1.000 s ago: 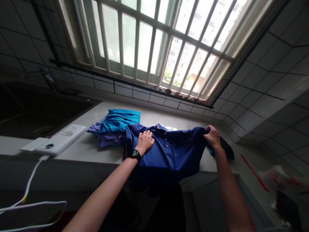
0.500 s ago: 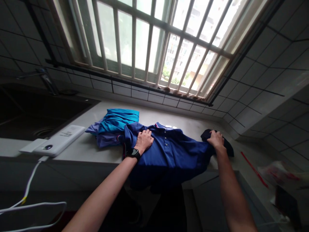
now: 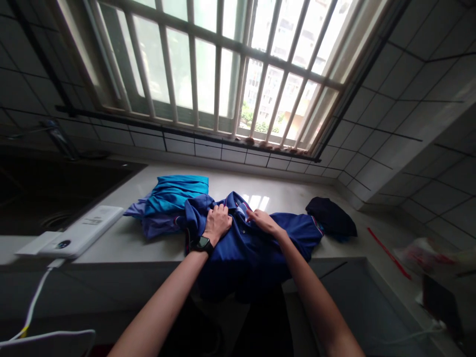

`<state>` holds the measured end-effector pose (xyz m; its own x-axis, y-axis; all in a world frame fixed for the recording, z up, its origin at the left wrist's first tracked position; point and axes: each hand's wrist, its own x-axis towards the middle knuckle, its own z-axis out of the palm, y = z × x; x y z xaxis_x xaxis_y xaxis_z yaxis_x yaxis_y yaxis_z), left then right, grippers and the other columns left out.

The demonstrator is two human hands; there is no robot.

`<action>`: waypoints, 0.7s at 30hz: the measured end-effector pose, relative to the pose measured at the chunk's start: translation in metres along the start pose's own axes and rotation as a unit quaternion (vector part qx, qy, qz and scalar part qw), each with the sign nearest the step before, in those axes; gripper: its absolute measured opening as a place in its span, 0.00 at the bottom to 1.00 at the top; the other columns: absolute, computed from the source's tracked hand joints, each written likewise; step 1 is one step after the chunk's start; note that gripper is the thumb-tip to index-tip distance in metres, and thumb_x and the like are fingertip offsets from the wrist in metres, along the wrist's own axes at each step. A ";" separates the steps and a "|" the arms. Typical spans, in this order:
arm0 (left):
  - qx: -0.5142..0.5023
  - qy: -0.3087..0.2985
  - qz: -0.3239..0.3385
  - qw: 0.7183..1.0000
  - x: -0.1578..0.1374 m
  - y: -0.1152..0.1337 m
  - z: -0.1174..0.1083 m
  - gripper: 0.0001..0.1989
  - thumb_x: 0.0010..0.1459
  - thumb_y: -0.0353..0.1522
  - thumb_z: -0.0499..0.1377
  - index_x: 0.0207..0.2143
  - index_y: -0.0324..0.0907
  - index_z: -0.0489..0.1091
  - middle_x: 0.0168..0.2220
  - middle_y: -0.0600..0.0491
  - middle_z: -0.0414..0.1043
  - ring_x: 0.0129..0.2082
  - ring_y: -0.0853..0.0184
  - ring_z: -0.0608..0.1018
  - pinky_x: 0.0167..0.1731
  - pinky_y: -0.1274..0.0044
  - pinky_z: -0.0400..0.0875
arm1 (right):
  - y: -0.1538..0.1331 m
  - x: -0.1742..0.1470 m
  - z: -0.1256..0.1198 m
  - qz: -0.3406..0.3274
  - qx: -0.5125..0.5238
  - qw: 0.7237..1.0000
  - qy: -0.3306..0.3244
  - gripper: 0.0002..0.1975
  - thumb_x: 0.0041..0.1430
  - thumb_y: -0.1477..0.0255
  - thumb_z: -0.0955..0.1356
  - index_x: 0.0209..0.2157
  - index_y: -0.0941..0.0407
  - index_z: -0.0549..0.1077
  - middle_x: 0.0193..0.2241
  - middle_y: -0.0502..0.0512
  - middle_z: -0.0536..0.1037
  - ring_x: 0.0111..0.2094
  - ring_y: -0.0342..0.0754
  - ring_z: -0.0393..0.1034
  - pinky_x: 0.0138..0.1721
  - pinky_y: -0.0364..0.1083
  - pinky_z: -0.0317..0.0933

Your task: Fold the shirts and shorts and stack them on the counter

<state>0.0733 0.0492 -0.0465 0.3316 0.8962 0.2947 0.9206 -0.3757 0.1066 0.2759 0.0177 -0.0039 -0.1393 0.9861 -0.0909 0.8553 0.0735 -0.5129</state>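
1. Head view: shirt (image 3: 241, 255) drapes over the front edge of the counter (image 3: 111, 245).
2. Left hand (image 3: 218, 221) curls closed on it; right hand (image 3: 260, 218) pinches its collar (image 3: 233, 198).
3. Steady left-hand pressure should limit creasing.

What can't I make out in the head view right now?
Head view:
Left hand: palm hidden by its own back.
Blue shirt: lower part lost in shadow.
White device: printing too small to read.
Plastic bag: contents blurred.
White cable: cut off by left edge.
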 end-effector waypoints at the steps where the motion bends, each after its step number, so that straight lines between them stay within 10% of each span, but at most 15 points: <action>1: 0.001 0.001 -0.002 1.000 0.000 0.000 -0.001 0.18 0.66 0.30 0.48 0.48 0.33 0.74 0.49 0.35 0.75 0.52 0.49 0.75 0.49 0.62 0.68 | 0.001 0.002 -0.004 0.004 0.049 0.999 -0.013 0.33 0.76 0.55 0.52 0.40 0.57 0.82 0.41 0.60 0.83 0.46 0.53 0.77 0.54 0.49 0.67; 6: -0.002 -0.005 -0.011 1.000 0.000 0.001 -0.004 0.19 0.67 0.30 0.47 0.48 0.33 0.75 0.49 0.35 0.75 0.52 0.49 0.75 0.50 0.63 0.67 | 0.017 0.013 -0.017 0.158 0.002 0.981 0.110 0.26 0.62 0.51 0.72 0.49 0.59 0.79 0.48 0.65 0.82 0.52 0.57 0.76 0.51 0.48 0.67; 10: -0.010 -0.001 -0.019 1.000 0.000 0.001 -0.003 0.18 0.66 0.30 0.49 0.49 0.33 0.75 0.49 0.35 0.75 0.52 0.50 0.75 0.50 0.64 0.67 | 0.017 0.025 -0.019 0.094 0.006 0.995 -0.027 0.15 0.55 0.62 0.78 0.39 0.57 0.81 0.33 0.56 0.82 0.38 0.52 0.78 0.39 0.44 0.69; 13: -0.006 0.000 -0.017 1.000 0.000 0.000 -0.001 0.18 0.66 0.30 0.49 0.48 0.33 0.75 0.49 0.35 0.75 0.52 0.50 0.75 0.50 0.64 0.68 | 0.009 0.038 -0.035 0.082 -0.056 0.993 0.068 0.04 0.61 0.71 0.74 0.37 0.56 0.80 0.32 0.54 0.81 0.36 0.50 0.75 0.40 0.44 0.67; 17: 0.002 0.003 -0.021 1.000 0.000 -0.001 0.002 0.17 0.66 0.30 0.49 0.48 0.35 0.75 0.50 0.36 0.75 0.53 0.52 0.75 0.51 0.66 0.69 | -0.003 0.053 -0.058 0.119 -0.113 0.949 0.270 0.22 0.69 0.83 0.56 0.59 0.64 0.71 0.57 0.69 0.73 0.54 0.53 0.69 0.57 0.49 0.60; 21: -0.008 0.002 -0.025 1.000 0.001 -0.001 0.005 0.18 0.65 0.29 0.50 0.50 0.34 0.75 0.55 0.36 0.75 0.56 0.53 0.75 0.54 0.66 0.69 | -0.009 0.047 -0.041 0.100 -0.125 0.947 0.279 0.29 0.68 0.82 0.58 0.69 0.60 0.62 0.64 0.67 0.67 0.59 0.54 0.67 0.59 0.49 0.61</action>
<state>0.0734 0.0521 -0.0515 0.2849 0.9126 0.2932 0.9324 -0.3348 0.1361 0.2822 0.0690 0.0316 0.2633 0.9041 0.3366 0.9378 -0.1579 -0.3093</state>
